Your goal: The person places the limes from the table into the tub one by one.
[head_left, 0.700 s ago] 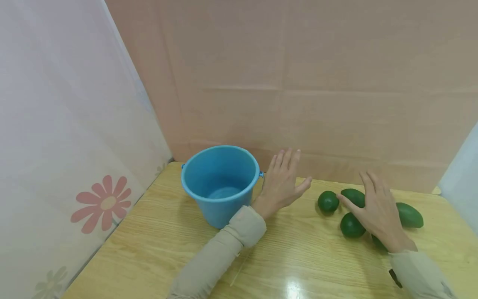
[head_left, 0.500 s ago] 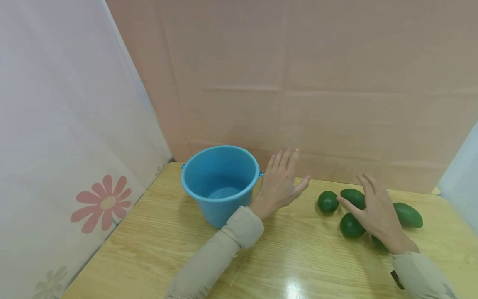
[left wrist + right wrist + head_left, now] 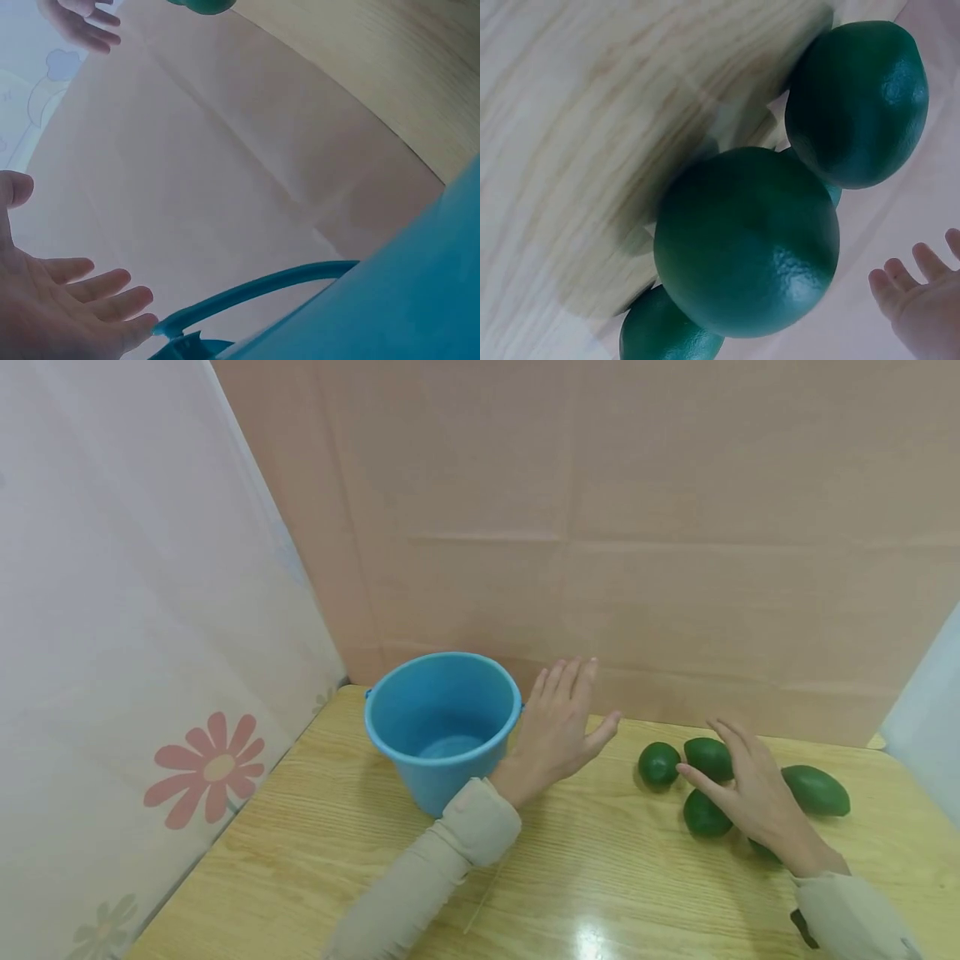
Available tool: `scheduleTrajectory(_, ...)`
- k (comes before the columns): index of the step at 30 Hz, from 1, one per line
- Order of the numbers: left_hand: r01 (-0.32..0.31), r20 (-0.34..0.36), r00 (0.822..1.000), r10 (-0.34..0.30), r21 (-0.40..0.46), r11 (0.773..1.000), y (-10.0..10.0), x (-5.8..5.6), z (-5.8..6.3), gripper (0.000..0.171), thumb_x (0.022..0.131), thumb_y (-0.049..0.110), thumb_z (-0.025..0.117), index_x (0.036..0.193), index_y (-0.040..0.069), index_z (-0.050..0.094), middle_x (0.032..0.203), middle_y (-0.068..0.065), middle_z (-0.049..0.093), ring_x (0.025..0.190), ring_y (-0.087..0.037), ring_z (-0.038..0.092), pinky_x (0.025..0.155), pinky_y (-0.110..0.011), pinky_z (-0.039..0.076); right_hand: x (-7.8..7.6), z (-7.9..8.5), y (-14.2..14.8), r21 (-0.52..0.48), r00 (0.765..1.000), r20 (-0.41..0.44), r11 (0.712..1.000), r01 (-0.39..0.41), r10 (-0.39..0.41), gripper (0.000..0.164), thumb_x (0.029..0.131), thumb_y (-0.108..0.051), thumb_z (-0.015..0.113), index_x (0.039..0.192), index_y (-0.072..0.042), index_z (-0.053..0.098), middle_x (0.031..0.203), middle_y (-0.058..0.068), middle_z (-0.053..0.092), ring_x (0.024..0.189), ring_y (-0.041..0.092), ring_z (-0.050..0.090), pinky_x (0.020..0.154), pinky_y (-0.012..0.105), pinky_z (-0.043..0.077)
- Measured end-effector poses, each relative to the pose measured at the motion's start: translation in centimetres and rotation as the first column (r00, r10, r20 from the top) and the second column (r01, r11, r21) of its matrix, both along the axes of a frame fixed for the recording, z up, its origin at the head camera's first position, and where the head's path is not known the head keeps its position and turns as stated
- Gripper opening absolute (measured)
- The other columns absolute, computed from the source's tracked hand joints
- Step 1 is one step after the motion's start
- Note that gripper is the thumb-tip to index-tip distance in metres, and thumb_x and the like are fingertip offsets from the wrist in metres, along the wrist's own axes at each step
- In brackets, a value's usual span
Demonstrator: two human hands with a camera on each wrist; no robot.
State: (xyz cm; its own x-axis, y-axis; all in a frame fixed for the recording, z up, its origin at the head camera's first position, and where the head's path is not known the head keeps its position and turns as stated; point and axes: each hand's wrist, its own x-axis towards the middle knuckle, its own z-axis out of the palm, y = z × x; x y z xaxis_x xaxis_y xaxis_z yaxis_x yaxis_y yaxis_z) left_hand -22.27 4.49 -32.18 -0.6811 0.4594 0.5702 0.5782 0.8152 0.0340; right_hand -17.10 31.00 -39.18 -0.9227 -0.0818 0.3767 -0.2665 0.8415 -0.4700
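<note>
A blue bucket (image 3: 442, 727) stands upright on the table, nothing visible inside it. Just right of its rim is my left hand (image 3: 553, 731), fingers straight and thumb spread, holding nothing. The left wrist view shows a fingertip close to the blue handle (image 3: 262, 287); whether they touch I cannot tell. Over several dark green fruits hovers my right hand (image 3: 765, 802), thumb apart from the fingers, gripping nothing. Among them are a round fruit (image 3: 659, 765), another round fruit (image 3: 707, 814), an oval fruit (image 3: 708, 757) and a longer fruit (image 3: 817, 790). One more lies partly hidden under the wrist.
The wood-grain table (image 3: 600, 877) ends at a beige cloth backdrop (image 3: 637, 568). A white curtain (image 3: 150, 610) with flower prints hangs along the left side. A pale sheet (image 3: 926, 735) borders the right edge.
My left hand has shifted slightly left, covering more of the bucket's right handle joint. The right hand's fingertips have dipped down and left over the fruits. Bucket and fruits stay in place.
</note>
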Motion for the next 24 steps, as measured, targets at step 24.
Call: scheduleTrajectory(24, 0.005, -0.083, 0.997, -0.001, 0.055, 0.998, -3.3, 1.1, 1.8, 0.065, 0.089, 0.051, 0.043, 0.140, 0.012, 0.034, 0.137, -0.004, 0.045, 0.127, -0.023, 0.042, 0.109, -0.043, 0.031, 0.8, -1.1, 0.3, 0.024, 0.996, 0.077, 0.999, -0.043, 0.041, 0.074, 0.084, -0.039, 0.062, 0.143, -0.009, 0.028, 0.146, 0.023, 0.026, 0.127, 0.053, 0.025, 0.089, 0.072, 0.023)
